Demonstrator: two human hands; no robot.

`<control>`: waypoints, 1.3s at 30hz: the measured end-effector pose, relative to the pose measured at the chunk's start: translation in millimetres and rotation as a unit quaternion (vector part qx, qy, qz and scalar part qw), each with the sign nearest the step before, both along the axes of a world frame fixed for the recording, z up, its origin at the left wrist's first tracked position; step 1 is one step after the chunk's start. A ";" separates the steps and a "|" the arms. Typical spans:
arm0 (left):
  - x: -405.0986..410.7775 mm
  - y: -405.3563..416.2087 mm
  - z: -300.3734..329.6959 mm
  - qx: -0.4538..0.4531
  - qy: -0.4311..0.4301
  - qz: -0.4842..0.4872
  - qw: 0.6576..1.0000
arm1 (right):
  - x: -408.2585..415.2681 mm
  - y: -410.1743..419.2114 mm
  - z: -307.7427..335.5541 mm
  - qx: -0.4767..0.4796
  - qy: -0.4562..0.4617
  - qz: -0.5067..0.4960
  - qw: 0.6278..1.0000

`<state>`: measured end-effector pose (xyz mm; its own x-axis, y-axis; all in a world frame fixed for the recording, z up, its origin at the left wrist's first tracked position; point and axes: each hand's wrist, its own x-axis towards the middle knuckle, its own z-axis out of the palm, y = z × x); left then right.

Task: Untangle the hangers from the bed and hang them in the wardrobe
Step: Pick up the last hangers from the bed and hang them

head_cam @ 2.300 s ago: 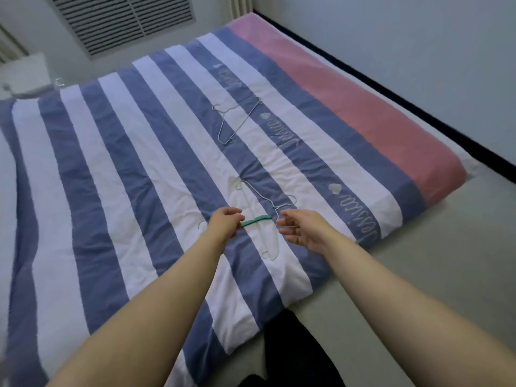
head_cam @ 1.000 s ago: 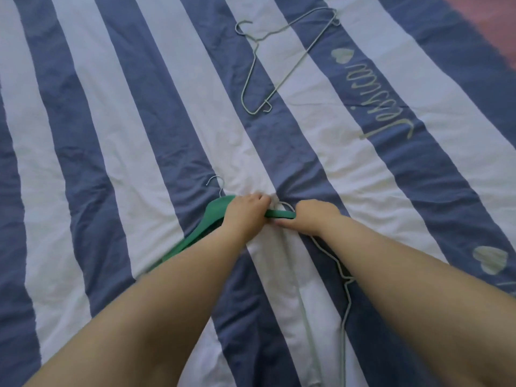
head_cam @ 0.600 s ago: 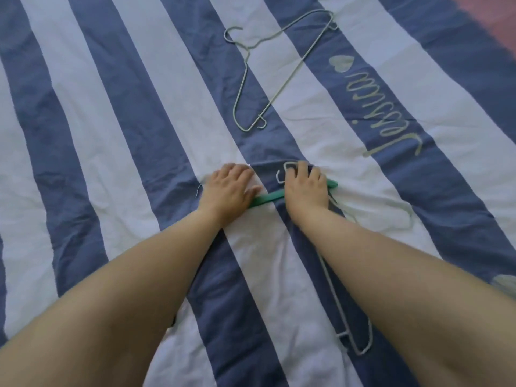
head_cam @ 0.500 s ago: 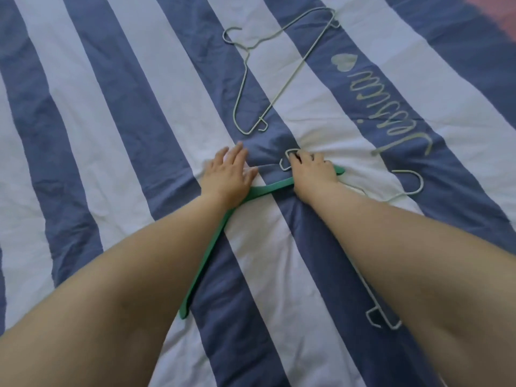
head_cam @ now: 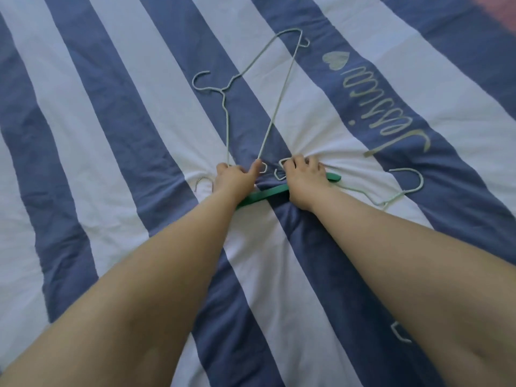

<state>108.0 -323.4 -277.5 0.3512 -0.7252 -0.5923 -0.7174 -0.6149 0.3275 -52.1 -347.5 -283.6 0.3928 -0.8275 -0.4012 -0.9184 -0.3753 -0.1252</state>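
Note:
A pale wire hanger (head_cam: pixel 272 121) lies on the striped duvet (head_cam: pixel 111 141), its hook pointing left. My left hand (head_cam: pixel 234 178) is closed around its near corner, where the two rods meet. A green plastic hanger (head_cam: pixel 265 194) lies under both wrists; its metal hook (head_cam: pixel 202 183) shows left of my left hand. My right hand (head_cam: pixel 304 178) presses down with curled fingers on the green bar and on the end loop of a second wire hanger (head_cam: pixel 410 185). That hanger's hook lies to the right, and its far end shows beside my right forearm.
The blue and white striped duvet bunches into creases around both hands. Pale embroidered lettering and a heart (head_cam: pixel 335 60) run along a blue stripe at the right. A pink strip of bedding (head_cam: pixel 502 12) shows at the top right corner.
My left hand has left the green hanger, reached forward and closed on the near corner of the far wire hanger. My right hand has stayed pressed on the green hanger and second wire hanger.

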 end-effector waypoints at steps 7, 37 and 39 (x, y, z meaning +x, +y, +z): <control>-27.4 96.0 25.7 -0.247 0.097 0.283 0.922 | -35.7 46.0 21.8 0.019 0.012 0.043 0.999; -212.3 334.2 356.9 -0.125 0.322 0.033 0.938 | -190.3 382.0 359.5 -0.264 -0.058 0.223 0.937; -224.8 357.1 370.8 -0.112 0.367 0.043 0.922 | -201.6 412.8 375.0 -0.284 -0.019 0.219 0.933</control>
<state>-116.8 33.7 93.3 -0.0224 -0.8463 -0.5322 -0.2035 -0.5173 0.8312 -253.7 65.3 91.4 0.7486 -0.6589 0.0740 -0.6600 -0.7299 0.1782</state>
